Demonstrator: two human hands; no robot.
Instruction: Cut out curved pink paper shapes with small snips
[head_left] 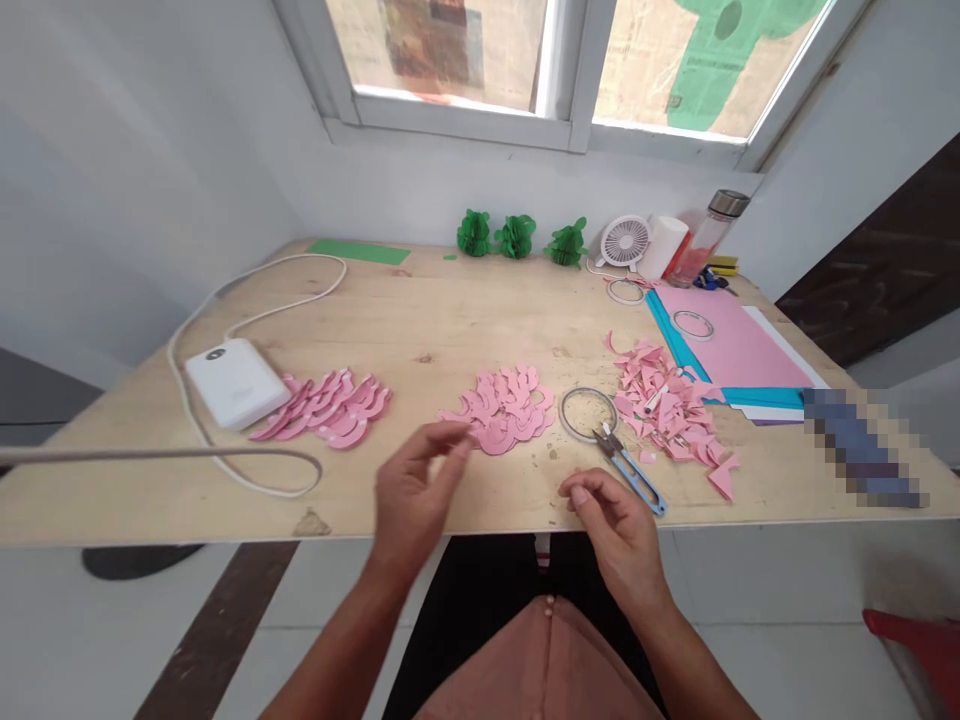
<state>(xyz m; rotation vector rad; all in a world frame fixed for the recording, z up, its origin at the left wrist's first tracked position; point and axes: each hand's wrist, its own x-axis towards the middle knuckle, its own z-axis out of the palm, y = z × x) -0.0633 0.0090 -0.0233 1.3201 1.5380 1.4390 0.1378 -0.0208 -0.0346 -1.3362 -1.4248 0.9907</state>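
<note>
Pink paper cutouts (508,415) lie heaped just left of the flat ring (564,414), beside the loosely opened left hand (416,490). Nearer than the ring, the right hand (622,535) curls, its grip unclear. Far right beyond the ring, a capped bottle (707,240) shows pink, whether inside or behind unclear.

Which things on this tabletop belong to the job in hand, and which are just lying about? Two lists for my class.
Apparently in the job:
pink paper cut-outs, nearest the left hand
blue-handled thread snips, beside the right hand
pink paper scraps

Apparently lying about:
white power bank
small desk fan
lidded bottle
</note>
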